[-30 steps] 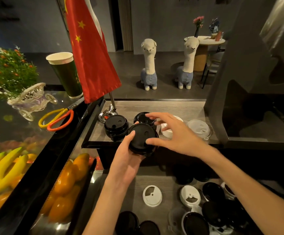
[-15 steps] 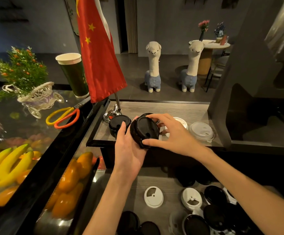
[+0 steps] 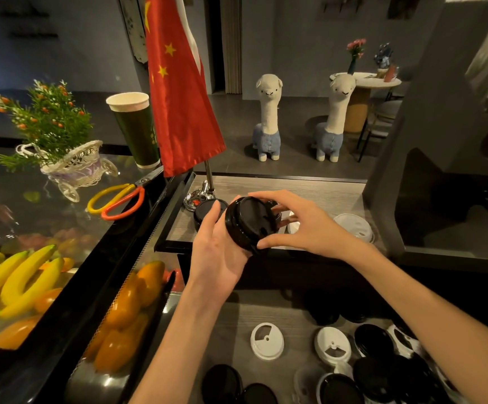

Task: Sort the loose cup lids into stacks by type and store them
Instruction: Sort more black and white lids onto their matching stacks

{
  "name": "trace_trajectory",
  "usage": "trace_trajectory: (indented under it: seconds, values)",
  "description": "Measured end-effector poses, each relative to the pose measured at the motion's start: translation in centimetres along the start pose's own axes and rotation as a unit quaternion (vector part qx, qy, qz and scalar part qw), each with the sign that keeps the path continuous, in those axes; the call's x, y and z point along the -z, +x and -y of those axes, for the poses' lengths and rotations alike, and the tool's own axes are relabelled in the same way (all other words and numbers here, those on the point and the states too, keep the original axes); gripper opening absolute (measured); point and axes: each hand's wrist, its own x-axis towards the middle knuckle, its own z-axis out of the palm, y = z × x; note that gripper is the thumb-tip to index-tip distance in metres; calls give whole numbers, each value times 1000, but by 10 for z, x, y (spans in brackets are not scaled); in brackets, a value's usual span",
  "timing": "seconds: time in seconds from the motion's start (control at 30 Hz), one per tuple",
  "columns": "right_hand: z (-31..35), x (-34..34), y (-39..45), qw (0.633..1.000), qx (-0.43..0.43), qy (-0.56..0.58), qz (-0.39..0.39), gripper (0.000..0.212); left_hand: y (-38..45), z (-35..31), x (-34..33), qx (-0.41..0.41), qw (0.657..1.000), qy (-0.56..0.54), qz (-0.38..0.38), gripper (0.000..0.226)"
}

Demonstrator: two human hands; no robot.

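Lifted and tipped since a second ago, the black stack (image 3: 248,225) now stands on edge above the front of the shelf (image 3: 324,193), its top face turned toward the camera and its axis running away toward the flag base (image 3: 200,196). Left of the stack, the left hand (image 3: 216,252) cups its underside with palm and curled fingers; right of it, the right hand (image 3: 304,225) pinches the rim, thumb at the lower edge and fingertips over the top. Both hands touch it, so neither is nearer. Just behind the stack sits a shorter black pile (image 3: 204,212), likely where it goes next. Right of the stack lies a white lid (image 3: 353,227); loose lids (image 3: 333,346) wait well below it.
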Motion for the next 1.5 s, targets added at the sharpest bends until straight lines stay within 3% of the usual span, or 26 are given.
trace_trajectory:
  seconds: [0.1, 0.3, 0.53, 0.87, 1.0, 1.2, 1.5]
  values:
    - [1, 5, 11, 999, 1, -43, 16, 79, 1, -7, 2, 11, 1000, 18, 5, 47]
    - [6, 16, 24, 994, 36, -84, 65, 83, 4, -23, 6, 22, 999, -6, 23, 57]
    - [13, 21, 30, 993, 29, -89, 65, 83, 7, -25, 2, 4, 1000, 12, 5, 61]
    - [26, 1, 28, 997, -6, -78, -17, 84, 16, -25, -5, -26, 999, 9, -40, 59]
    - [30, -15, 26, 994, -82, -28, -69, 75, 16, -20, -6, -60, 998, 12, -33, 54]
    - [36, -23, 26, 993, -93, 30, -67, 70, 14, -19, 2, -84, 996, 25, -10, 45]
    - [38, -19, 26, 990, -104, 63, -75, 78, 21, -28, 31, -52, 994, 50, 77, 47]
